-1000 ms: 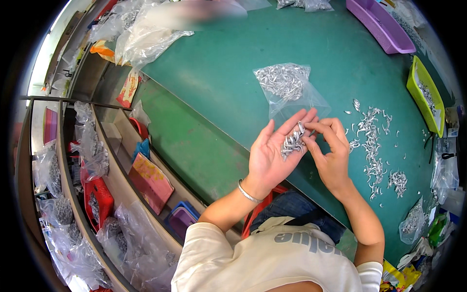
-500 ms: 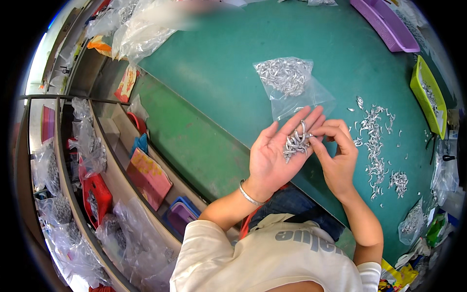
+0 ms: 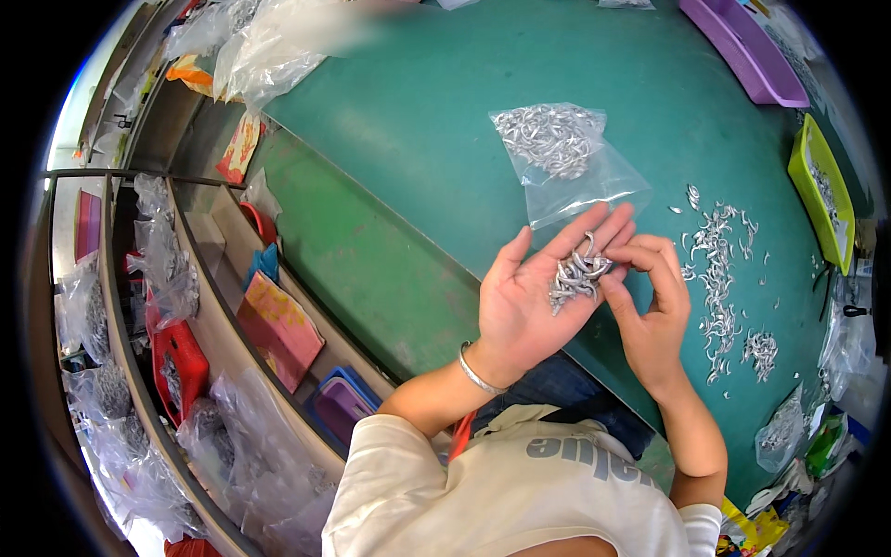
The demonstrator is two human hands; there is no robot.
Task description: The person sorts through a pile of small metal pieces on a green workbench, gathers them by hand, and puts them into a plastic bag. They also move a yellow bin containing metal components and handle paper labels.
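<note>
My left hand (image 3: pixel 524 311) is palm up with its fingers stretched out, and a small heap of curved silver metal pieces (image 3: pixel 577 277) rests on it. Thumb and index finger of my right hand (image 3: pixel 654 316) are pinched together at the heap's right edge, on one of the curved pieces. Just beyond my left fingertips lies a clear plastic bag (image 3: pixel 580 190) filled at its far end with the same kind of pieces. To the right of my right hand, more loose curved pieces (image 3: pixel 716 278) are strewn over the green tabletop (image 3: pixel 418 121), with a small separate pile (image 3: pixel 761 353) beside them.
A purple basket (image 3: pixel 742 46) and a lime-green tray (image 3: pixel 821 200) with silver pieces stand along the right edge. Another small bag of pieces (image 3: pixel 781 432) lies at lower right. On the left are shelves with plastic bags (image 3: pixel 269 446), a red basket (image 3: pixel 181 362) and blue-purple trays (image 3: pixel 343 404).
The pieces in my left palm have shifted closer together, and my right pinch still sits at their edge. The whole view has moved slightly.
</note>
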